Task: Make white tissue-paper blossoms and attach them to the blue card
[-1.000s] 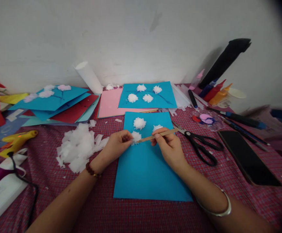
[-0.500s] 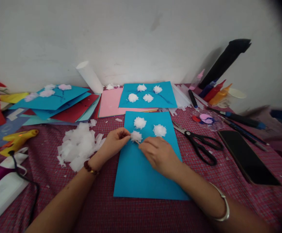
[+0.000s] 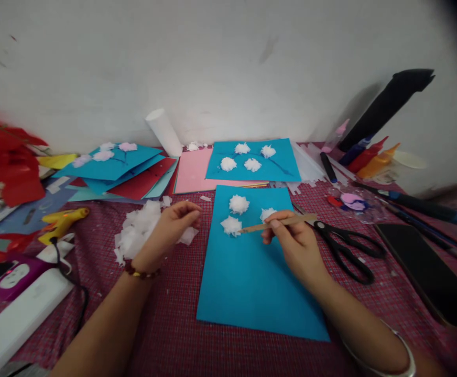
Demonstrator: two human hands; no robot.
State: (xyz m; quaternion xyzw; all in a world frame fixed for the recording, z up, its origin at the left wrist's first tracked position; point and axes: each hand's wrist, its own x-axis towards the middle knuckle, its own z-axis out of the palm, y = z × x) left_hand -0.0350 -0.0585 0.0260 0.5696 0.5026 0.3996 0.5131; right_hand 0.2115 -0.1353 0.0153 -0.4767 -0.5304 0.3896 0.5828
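Observation:
A blue card (image 3: 252,283) lies on the checked cloth with three white paper puffs on its upper part. My right hand (image 3: 293,238) holds a thin wooden stick (image 3: 287,221) above the card, its tip beside the lower left puff (image 3: 231,225). The right puff (image 3: 268,213) is partly behind the stick and fingers. My left hand (image 3: 177,220) hovers left of the card, near the heap of white paper pieces (image 3: 138,225). Its fingers are curled with thumb and fingertips close together; whether something small is between them cannot be made out.
Black-handled scissors (image 3: 344,246) and a phone (image 3: 425,269) lie at the right. Behind is another blue card (image 3: 258,170) with white puffs. A yellow glue gun (image 3: 61,222) and a white power strip (image 3: 24,314) are at the left.
My left hand has drawn back leftward off the puff and the card. My right hand has moved up and right, and the stick now shows at length. The view has shifted left.

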